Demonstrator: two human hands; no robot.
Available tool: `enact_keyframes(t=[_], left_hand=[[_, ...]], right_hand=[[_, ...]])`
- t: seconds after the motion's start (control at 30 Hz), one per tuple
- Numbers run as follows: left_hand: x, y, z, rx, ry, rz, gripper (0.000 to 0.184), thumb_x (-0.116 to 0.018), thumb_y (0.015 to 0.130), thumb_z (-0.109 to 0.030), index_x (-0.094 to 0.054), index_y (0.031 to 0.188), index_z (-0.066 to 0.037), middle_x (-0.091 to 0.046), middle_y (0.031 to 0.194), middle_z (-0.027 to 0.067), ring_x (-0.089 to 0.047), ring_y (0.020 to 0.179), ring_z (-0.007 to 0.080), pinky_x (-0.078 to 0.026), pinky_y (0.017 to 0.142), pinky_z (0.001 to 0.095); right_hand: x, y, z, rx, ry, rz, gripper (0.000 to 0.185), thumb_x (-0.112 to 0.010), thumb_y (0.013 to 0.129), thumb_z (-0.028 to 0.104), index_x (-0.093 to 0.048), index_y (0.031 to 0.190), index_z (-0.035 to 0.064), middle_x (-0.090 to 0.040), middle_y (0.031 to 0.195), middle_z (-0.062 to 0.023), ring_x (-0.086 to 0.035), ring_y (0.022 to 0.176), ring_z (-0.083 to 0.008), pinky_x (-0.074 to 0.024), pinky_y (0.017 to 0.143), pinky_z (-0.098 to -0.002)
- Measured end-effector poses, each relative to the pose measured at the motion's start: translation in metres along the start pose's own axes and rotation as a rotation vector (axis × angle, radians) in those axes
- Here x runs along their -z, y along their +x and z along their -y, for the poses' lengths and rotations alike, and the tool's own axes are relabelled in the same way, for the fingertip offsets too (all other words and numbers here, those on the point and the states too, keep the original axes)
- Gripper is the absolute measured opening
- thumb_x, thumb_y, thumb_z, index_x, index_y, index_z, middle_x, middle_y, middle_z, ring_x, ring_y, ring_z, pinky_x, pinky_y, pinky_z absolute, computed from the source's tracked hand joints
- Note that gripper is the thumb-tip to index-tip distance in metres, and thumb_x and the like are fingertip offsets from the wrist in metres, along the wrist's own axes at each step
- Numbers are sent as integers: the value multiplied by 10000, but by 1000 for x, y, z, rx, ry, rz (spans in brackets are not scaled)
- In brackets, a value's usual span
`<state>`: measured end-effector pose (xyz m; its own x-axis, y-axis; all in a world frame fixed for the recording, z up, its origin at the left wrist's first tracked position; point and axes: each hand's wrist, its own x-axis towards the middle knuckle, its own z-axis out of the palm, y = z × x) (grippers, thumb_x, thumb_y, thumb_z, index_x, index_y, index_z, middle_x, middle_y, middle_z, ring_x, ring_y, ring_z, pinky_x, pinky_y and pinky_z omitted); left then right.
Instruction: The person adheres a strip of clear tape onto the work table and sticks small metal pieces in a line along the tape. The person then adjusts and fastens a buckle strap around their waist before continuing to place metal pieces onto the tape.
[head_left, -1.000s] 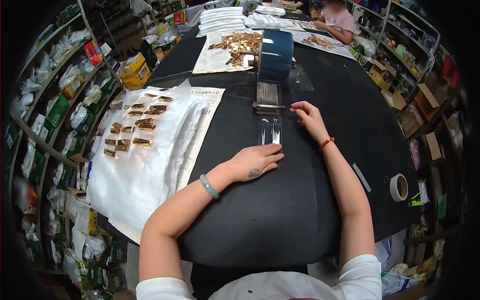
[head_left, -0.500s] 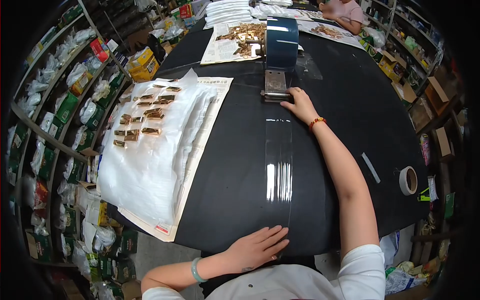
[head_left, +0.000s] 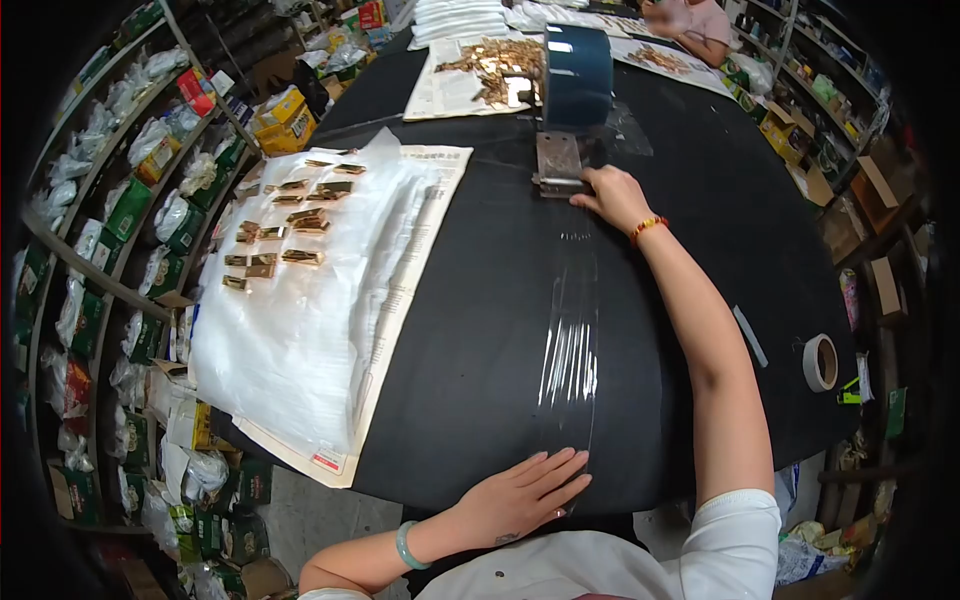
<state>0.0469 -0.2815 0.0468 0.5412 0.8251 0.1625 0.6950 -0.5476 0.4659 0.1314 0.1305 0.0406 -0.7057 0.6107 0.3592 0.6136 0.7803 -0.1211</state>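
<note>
A strip of clear tape (head_left: 570, 360) runs along the black tabletop from the metal plate of a tape dispenser (head_left: 560, 160) to the near table edge. My left hand (head_left: 525, 495) lies flat over the strip's near end, fingers spread a little. At the dispenser's front bar, my right hand (head_left: 612, 198) has its fingers closed round the right end. The large dark blue tape roll (head_left: 578, 78) stands behind the plate. To the left, small gold metal pieces (head_left: 308, 218) rest in rows on white plastic sheets (head_left: 290, 340).
Newspaper (head_left: 430, 90) with a pile of gold pieces lies behind the roll. A white tape ring (head_left: 820, 363) and a pale flat strip (head_left: 750, 337) are at right. A person (head_left: 695, 30) sits at the far right. Loaded shelves flank both sides.
My left hand has moved toward my body, and the tape strip has become longer. My right hand has come onto the dispenser's front bar. The view has shifted slightly.
</note>
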Motion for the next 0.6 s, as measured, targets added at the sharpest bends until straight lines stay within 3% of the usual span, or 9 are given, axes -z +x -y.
enact_keyframes(t=[0.4, 0.47, 0.6], left_hand=[[3, 5, -4, 41, 54, 29, 541, -630, 835, -198, -480, 1339, -71, -385, 1469, 90, -386, 1345, 209, -362, 1064, 323], [2, 5, -7, 58, 103, 5, 540, -646, 813, -184, -503, 1322, -81, -403, 1459, 85, -409, 1330, 207, -374, 1055, 322], [0, 4, -9, 29, 120, -17, 540, -666, 780, -174, -530, 1296, -93, -433, 1438, 75, -444, 1303, 203, -395, 1037, 319]], right_hand=[[-12, 0, 17, -208, -14, -90, 343, -688, 805, 358, -587, 922, 52, -683, 830, -117, -650, 723, -323, -504, 657, -394], [-14, -1, 24, -270, -11, -89, 356, -677, 813, 336, -589, 1012, 54, -674, 960, -130, -645, 854, -314, -508, 747, -390], [-1, -18, 13, -274, -60, -107, 373, -659, 828, 309, -579, 1082, 49, -647, 1059, -138, -615, 964, -308, -493, 827, -388]])
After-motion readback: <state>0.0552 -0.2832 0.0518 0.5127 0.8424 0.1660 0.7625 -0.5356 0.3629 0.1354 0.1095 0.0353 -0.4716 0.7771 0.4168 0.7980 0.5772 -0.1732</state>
